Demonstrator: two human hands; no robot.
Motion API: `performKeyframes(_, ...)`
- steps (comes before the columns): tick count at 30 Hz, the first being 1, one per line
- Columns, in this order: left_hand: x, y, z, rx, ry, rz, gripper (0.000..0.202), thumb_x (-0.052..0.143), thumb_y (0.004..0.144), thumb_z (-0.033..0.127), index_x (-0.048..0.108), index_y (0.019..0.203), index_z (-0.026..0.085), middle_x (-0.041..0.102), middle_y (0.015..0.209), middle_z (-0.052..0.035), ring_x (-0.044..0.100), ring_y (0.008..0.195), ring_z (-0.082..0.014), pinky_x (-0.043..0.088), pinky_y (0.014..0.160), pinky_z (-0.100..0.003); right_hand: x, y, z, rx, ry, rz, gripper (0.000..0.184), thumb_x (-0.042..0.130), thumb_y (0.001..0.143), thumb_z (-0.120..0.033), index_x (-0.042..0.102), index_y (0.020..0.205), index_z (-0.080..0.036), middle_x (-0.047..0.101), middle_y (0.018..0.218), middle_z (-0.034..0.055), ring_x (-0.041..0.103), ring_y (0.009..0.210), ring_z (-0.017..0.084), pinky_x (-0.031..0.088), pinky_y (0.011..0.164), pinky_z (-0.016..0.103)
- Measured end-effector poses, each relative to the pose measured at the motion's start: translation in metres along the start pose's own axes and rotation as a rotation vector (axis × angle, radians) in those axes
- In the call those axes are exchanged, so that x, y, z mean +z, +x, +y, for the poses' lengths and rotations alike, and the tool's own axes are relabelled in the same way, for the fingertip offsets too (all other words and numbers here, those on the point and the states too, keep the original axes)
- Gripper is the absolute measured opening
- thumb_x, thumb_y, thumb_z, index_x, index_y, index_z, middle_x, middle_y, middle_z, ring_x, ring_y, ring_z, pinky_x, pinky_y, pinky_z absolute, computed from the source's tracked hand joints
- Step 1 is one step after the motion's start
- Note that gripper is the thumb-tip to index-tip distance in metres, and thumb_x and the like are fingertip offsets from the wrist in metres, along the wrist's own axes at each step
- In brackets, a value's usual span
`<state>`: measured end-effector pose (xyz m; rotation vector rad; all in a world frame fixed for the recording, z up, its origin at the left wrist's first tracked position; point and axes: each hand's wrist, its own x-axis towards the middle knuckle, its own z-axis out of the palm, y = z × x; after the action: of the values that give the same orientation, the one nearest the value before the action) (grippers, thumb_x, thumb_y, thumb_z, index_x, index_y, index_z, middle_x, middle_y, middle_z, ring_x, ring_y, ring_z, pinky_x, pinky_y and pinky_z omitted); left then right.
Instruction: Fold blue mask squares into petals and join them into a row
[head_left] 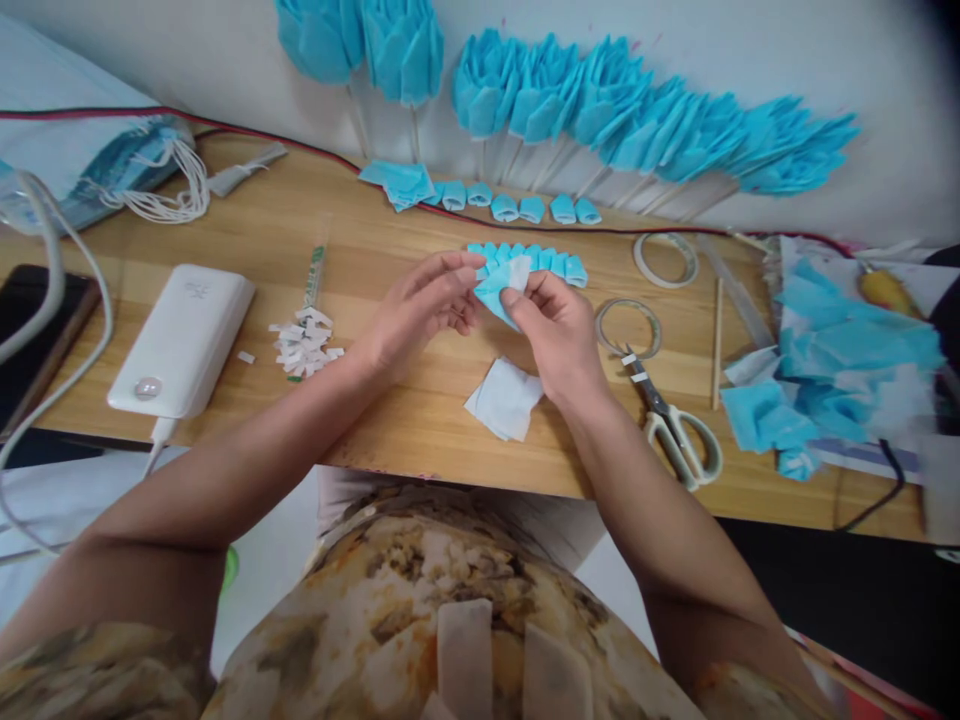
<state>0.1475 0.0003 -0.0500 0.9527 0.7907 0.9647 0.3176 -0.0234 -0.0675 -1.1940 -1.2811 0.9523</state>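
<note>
Between thumb and fingers, my right hand (559,330) pinches a folded piece of thin blue fabric (495,287) with a whitish side. My left hand (442,300) is at the piece's left edge, fingers curved and apart; whether the fingertips touch it I cannot tell. Just behind the hands lies a row of small folded blue pieces (574,270), partly covered by the held one. A small stack of pale fabric squares (504,400) rests on the wooden table (420,440) below my right hand. To its right lie scissors (671,420) with white bits on the blades.
Blue fabric flowers (551,90) on sticks lean along the wall. Tape rings (666,260) and a fabric heap (862,350) lie right. White paper bits (302,345), a white power bank (184,340) and a phone (45,330) lie left. A red-black cable (300,140) crosses the back.
</note>
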Motion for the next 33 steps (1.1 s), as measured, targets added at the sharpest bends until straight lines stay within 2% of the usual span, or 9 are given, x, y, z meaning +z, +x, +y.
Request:
performKeyframes(4, 0.002, -0.001, -0.008, -0.03, 0.074, -0.051, 0.021, 0.082, 0.082, 0.028, 0.066, 0.086, 0.016, 0.067, 0.07, 0.0017, 0.059, 0.058, -0.0077, 0.048, 0.057, -0.02, 0.001, 0.0, 0.0, -0.002, 0.019, -0.024, 0.033, 0.073, 0.088, -0.048, 0.055, 0.075, -0.024, 0.05, 0.071, -0.0045, 0.047, 0.067, 0.011, 0.044, 0.066, 0.029)
performKeyframes(7, 0.002, 0.0, -0.013, -0.015, 0.077, -0.032, 0.02, 0.082, 0.083, 0.027, 0.065, 0.078, 0.015, 0.065, 0.066, 0.0021, 0.056, 0.056, -0.0063, 0.046, 0.057, -0.019, 0.003, -0.002, 0.0, 0.015, 0.01, -0.033, 0.031, 0.072, 0.088, -0.048, 0.056, 0.077, -0.024, 0.05, 0.07, -0.0044, 0.047, 0.066, 0.012, 0.043, 0.064, 0.029)
performKeyframes(14, 0.0, 0.003, -0.011, 0.02, 0.031, 0.067, 0.018, 0.076, 0.089, 0.022, 0.067, 0.074, 0.016, 0.063, 0.059, 0.0021, 0.055, 0.053, -0.0068, 0.045, 0.055, -0.018, 0.004, -0.003, 0.002, 0.038, 0.029, -0.05, 0.029, 0.073, 0.086, -0.041, 0.053, 0.073, -0.024, 0.051, 0.071, -0.0041, 0.05, 0.071, 0.012, 0.046, 0.068, 0.029)
performKeyframes(18, 0.002, 0.002, -0.009, -0.005, 0.037, 0.054, 0.024, 0.075, 0.09, 0.029, 0.066, 0.071, 0.017, 0.063, 0.059, 0.0016, 0.056, 0.054, -0.0075, 0.045, 0.055, -0.02, 0.004, -0.001, 0.004, 0.028, 0.021, -0.027, 0.033, 0.077, 0.084, -0.047, 0.055, 0.073, -0.024, 0.052, 0.07, -0.0046, 0.05, 0.069, 0.012, 0.047, 0.068, 0.029)
performKeyframes(21, 0.002, 0.002, -0.011, -0.01, 0.055, 0.048, 0.022, 0.08, 0.085, 0.025, 0.065, 0.072, 0.017, 0.063, 0.061, 0.0024, 0.054, 0.053, -0.0068, 0.044, 0.056, -0.02, 0.003, -0.001, 0.004, 0.025, 0.009, -0.044, 0.033, 0.076, 0.085, -0.05, 0.057, 0.076, -0.024, 0.055, 0.072, -0.0041, 0.053, 0.071, 0.013, 0.049, 0.069, 0.03)
performKeyframes(26, -0.001, 0.003, -0.014, 0.007, 0.056, 0.055, 0.019, 0.081, 0.083, 0.021, 0.065, 0.072, 0.017, 0.062, 0.061, 0.0042, 0.054, 0.053, -0.0062, 0.044, 0.055, -0.02, 0.004, -0.002, 0.004, 0.023, -0.007, -0.069, 0.027, 0.071, 0.086, -0.04, 0.053, 0.074, -0.025, 0.053, 0.071, -0.0042, 0.051, 0.069, 0.012, 0.047, 0.068, 0.03)
performKeyframes(33, -0.002, 0.005, -0.014, 0.036, 0.061, 0.048, 0.018, 0.079, 0.081, 0.02, 0.065, 0.07, 0.018, 0.061, 0.062, 0.0043, 0.052, 0.053, -0.0063, 0.043, 0.054, -0.02, 0.005, -0.002, 0.002, 0.018, 0.04, -0.061, 0.014, 0.071, 0.085, -0.037, 0.062, 0.088, -0.026, 0.065, 0.081, -0.0039, 0.06, 0.076, 0.013, 0.051, 0.073, 0.03)
